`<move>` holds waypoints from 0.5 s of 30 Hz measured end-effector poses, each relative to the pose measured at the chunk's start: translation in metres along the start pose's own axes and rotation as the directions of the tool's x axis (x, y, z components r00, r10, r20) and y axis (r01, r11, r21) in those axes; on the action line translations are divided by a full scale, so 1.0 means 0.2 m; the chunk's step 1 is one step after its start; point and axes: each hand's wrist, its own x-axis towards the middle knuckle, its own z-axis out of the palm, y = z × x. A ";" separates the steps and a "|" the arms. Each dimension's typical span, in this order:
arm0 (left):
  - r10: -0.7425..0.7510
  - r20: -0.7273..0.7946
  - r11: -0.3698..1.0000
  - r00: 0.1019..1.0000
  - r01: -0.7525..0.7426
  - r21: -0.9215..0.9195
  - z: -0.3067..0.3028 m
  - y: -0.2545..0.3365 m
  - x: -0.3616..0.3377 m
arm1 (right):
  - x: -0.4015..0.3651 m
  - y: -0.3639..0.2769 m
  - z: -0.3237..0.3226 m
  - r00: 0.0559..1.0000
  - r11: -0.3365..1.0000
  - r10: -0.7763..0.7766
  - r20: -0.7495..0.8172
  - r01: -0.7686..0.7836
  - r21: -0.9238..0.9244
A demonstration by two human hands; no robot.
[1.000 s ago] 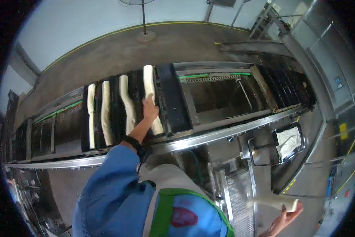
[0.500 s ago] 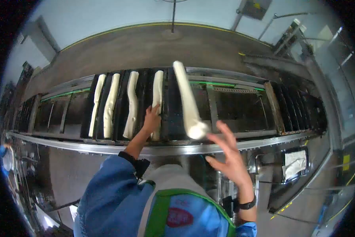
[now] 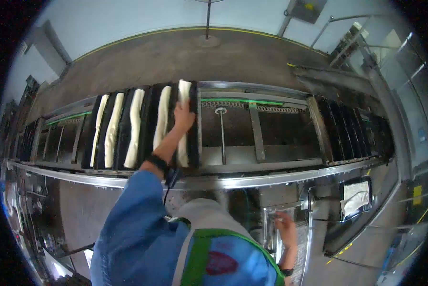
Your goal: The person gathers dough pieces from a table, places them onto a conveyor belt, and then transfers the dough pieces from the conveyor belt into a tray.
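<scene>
Since half a second earlier, the dough strip that had been in the air over the conveyor had come to lie on it, in the black slot at the right end of the filled row. The left hand had shifted one slot to the right, onto this strip. The right hand had dropped from above the conveyor to a perforated metal tray below its near rail. The strip's long axis ran across the conveyor from near rail to far rail, with its far end pointing away from the person and reaching the far edge. The left hand lay palm down on the strip's middle; whether its fingers closed on it could not be told. The right hand's grip was too blurred to judge. Four other strips lay parallel in the slots to the left, and the row sat further left in view than before.
</scene>
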 end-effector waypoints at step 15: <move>-0.111 0.212 0.814 0.971 0.211 -0.541 -0.36 -0.32 0.03 | -0.17 0.19 0.03 0.939 0.978 0.192 -0.287 -0.159 0.134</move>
